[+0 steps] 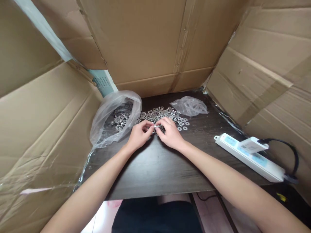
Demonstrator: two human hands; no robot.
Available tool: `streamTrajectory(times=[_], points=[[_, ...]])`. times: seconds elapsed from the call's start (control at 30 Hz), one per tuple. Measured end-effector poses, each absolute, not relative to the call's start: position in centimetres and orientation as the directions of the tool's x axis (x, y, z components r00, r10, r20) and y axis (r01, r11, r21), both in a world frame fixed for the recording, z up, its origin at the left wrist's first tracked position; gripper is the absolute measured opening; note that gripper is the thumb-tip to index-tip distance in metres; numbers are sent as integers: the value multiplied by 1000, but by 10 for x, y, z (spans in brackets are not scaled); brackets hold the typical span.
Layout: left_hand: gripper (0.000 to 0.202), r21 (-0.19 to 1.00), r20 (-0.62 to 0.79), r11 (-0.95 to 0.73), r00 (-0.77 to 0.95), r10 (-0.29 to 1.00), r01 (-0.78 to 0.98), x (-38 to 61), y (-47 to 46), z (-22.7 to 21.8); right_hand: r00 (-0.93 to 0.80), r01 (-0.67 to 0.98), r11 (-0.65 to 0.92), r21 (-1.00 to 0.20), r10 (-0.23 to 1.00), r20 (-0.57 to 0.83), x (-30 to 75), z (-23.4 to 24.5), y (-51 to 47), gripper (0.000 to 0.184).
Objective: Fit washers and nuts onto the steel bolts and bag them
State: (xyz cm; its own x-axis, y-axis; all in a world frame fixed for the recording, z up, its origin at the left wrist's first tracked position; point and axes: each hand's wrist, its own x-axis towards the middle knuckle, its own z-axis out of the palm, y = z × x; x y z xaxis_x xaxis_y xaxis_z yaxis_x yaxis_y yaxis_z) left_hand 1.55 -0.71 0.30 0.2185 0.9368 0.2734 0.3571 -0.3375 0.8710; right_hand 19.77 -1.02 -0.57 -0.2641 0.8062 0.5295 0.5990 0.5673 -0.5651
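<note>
Bare forearms (pixel 97 187) extend over the dark tabletop (pixel 157 168); left hand (pixel 140 135) and right hand (pixel 170 133) together pinch a small metal fastener (pixel 156 126) at the near edge of the heaped screws and washers (pixel 165 114), right of an open plastic bag (pixel 136 102)

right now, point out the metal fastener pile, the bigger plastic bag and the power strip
Metal fastener pile (pixel 161 113): head view, on the screws near its middle.
Bigger plastic bag (pixel 99 120): head view, on its left wall.
Power strip (pixel 246 158): head view, on its white casing.
</note>
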Motion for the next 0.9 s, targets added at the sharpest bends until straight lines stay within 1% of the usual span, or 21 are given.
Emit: streamTrajectory(times=[0.17,0.33,0.5,0.6,0.8,0.9], points=[[23,881,263,-322,208,942,347,14,-5,1,-267,605,549,-577,822,502,197,-5,-11,9],[24,882,281,-335,201,938,331,14,-5,1,-256,643,518,-564,840,479,196,-2,-13,11],[23,873,303,-347,176,937,344,14,-6,3,-248,638,500,-585,853,459,195,-2,-14,13],[23,872,307,-352,181,934,339,14,-7,3,-244,630,509,-586,847,472,195,-4,-14,14],[27,876,262,-327,219,940,354,14,-6,3,-243,614,536,-580,827,507,195,-7,-12,11],[27,865,258,-328,223,940,379,14,-6,3,-248,632,524,-571,835,491,195,-7,-12,9]])
